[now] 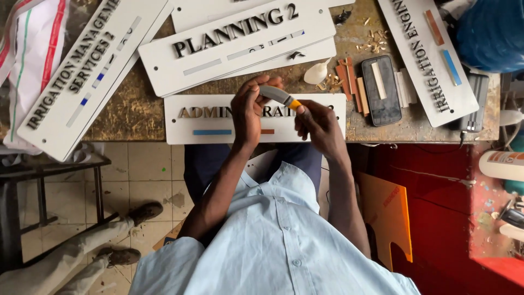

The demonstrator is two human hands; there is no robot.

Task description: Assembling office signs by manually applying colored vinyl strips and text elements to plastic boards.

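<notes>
Just now, both hands, left hand (248, 109) and right hand (318, 124), hold a utility knife (280, 96).

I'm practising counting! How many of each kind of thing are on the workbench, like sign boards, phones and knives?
White sign boards with a face in view: 4
Phone: 1
Utility knife, in the left hand, right hand at its tip: 1
Total: 6

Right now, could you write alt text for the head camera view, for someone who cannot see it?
Seen from above, a person in a pale blue shirt holds a grey and yellow utility knife in the left hand, the right hand at its yellow end. Below lies a white sign plate on a worn workbench; more white sign plates, a phone and wood strips lie around.
</notes>
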